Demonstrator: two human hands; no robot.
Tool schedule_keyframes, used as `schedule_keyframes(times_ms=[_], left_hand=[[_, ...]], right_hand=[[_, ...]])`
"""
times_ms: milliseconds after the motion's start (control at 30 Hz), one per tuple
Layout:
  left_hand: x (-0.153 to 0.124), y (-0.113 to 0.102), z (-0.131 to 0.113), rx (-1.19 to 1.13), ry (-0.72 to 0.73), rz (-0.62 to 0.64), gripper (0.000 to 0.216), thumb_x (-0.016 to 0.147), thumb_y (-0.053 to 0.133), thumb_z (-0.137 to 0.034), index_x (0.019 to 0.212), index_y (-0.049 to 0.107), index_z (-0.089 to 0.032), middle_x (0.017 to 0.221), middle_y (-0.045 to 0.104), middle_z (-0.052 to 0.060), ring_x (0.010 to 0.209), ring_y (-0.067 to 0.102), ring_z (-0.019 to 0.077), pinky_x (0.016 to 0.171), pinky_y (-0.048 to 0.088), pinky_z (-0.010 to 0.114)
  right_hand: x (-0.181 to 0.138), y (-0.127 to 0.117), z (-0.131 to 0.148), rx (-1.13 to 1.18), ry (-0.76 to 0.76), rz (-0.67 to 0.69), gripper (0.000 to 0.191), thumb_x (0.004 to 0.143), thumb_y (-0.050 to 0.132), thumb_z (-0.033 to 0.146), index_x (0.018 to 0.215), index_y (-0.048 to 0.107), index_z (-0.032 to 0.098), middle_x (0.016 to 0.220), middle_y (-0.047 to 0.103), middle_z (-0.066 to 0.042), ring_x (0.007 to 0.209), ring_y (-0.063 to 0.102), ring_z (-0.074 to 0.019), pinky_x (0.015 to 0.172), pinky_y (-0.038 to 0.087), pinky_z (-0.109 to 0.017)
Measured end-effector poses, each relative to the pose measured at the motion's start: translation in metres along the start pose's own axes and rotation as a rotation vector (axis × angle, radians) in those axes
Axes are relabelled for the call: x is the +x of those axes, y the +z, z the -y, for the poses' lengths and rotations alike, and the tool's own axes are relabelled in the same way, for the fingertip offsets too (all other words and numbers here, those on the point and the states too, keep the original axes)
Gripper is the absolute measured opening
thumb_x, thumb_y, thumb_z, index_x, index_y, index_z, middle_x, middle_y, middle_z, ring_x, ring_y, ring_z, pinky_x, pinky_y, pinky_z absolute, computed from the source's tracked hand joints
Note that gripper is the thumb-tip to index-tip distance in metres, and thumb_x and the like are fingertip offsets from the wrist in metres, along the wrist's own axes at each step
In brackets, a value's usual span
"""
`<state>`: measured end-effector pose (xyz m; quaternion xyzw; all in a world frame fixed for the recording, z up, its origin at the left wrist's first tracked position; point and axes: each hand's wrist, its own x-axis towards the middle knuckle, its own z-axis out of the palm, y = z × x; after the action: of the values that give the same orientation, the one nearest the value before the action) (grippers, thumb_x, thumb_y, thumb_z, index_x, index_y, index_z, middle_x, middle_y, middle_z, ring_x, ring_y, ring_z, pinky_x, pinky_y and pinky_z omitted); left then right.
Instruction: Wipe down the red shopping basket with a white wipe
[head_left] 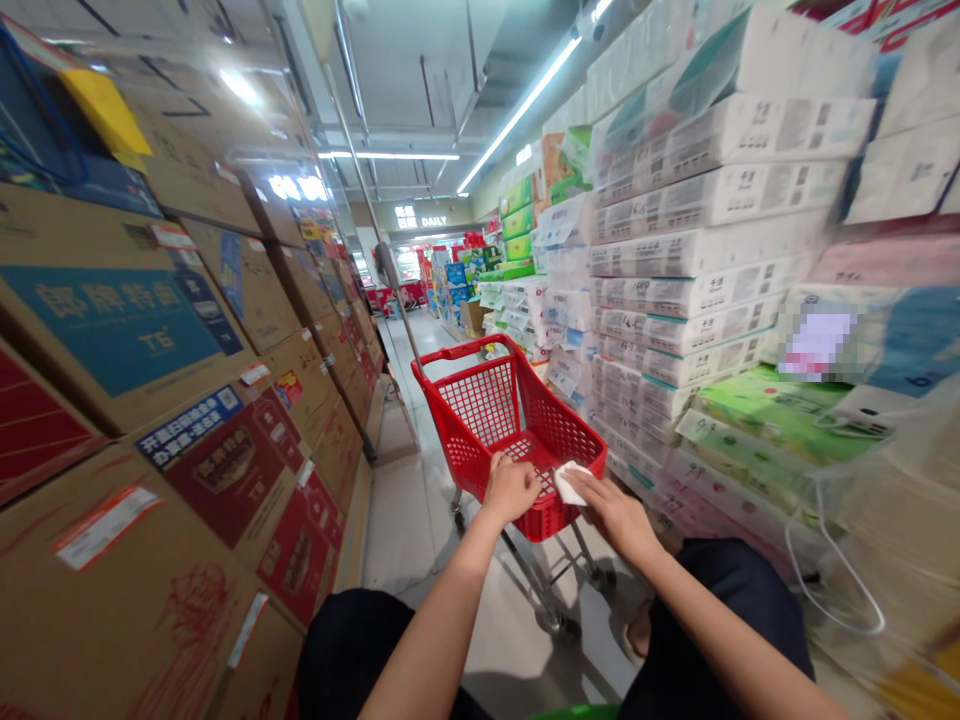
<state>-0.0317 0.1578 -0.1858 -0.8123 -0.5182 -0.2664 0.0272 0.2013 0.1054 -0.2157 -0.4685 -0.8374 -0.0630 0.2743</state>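
A red plastic shopping cart (561, 425) with a perforated basket and metal legs stands right in front of my knees. The fingers of my left hand (512, 490) curl over its near rim and grip it. Just to the right, my right hand (616, 512) presses a folded white cloth or tissue (571, 484) against the same rim, near the corner. The cloth is bunched under my fingertips, which partly cover it. Inside, the part of the basket that I can see holds nothing.
Stacked cardboard cartons (127, 330) line the left side closely. Tall stacks of packaged tissues (697, 230) crowd the right. A pixelated bright screen (817, 340) rests on green packs (780, 405) there. The tiled aisle (442, 340) runs ahead between goods.
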Motion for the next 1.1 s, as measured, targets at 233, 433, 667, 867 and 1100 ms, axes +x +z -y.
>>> schedule_keyframes(times_ms=[233,433,667,867,1100], left_hand=[[0.0,0.002,0.0,-0.031,0.019,0.025,0.011,0.081,0.059,-0.023,0.071,0.065,-0.024,0.069,0.065,-0.001,0.084,0.058,0.0198,0.107,0.024,0.042],[0.0,0.001,0.004,-0.031,0.012,0.03,0.011,0.08,0.059,-0.026,0.071,0.064,-0.024,0.069,0.065,-0.001,0.082,0.057,0.0191,0.105,0.026,0.041],[-0.002,-0.009,0.013,-0.045,0.067,0.118,0.018,0.08,0.05,-0.019,0.066,0.061,-0.023,0.065,0.062,-0.003,0.078,0.055,0.0167,0.102,0.027,0.039],[0.0,-0.014,0.013,-0.052,0.057,0.158,0.019,0.08,0.05,-0.018,0.066,0.061,-0.023,0.064,0.062,-0.003,0.078,0.055,0.0163,0.103,0.028,0.039],[0.001,-0.034,0.031,0.02,0.056,0.201,0.016,0.087,0.05,-0.02,0.081,0.064,-0.025,0.072,0.066,-0.004,0.084,0.06,0.0154,0.105,0.031,0.036]], right_hand=[[0.006,0.0,-0.04,-0.048,0.17,-0.107,0.063,0.093,0.044,0.018,0.151,0.034,0.041,0.15,0.047,0.003,0.116,0.059,-0.022,0.093,0.055,-0.04],[0.003,0.007,0.0,0.047,0.075,-0.057,0.066,0.088,0.046,0.013,0.149,0.038,0.036,0.148,0.049,0.0,0.125,0.053,-0.0203,0.094,0.054,-0.035],[0.01,-0.002,-0.042,0.045,0.067,-0.049,0.062,0.09,0.044,0.015,0.147,0.041,0.038,0.148,0.049,0.002,0.124,0.055,-0.0195,0.101,0.049,-0.039],[0.016,0.004,-0.059,0.005,0.156,-0.034,0.062,0.087,0.045,0.014,0.144,0.045,0.037,0.149,0.048,0.0,0.117,0.057,-0.0224,0.095,0.052,-0.04],[0.017,0.013,-0.029,0.044,0.133,-0.056,0.057,0.088,0.045,0.015,0.142,0.047,0.032,0.144,0.051,-0.003,0.12,0.054,-0.0236,0.097,0.051,-0.04]])
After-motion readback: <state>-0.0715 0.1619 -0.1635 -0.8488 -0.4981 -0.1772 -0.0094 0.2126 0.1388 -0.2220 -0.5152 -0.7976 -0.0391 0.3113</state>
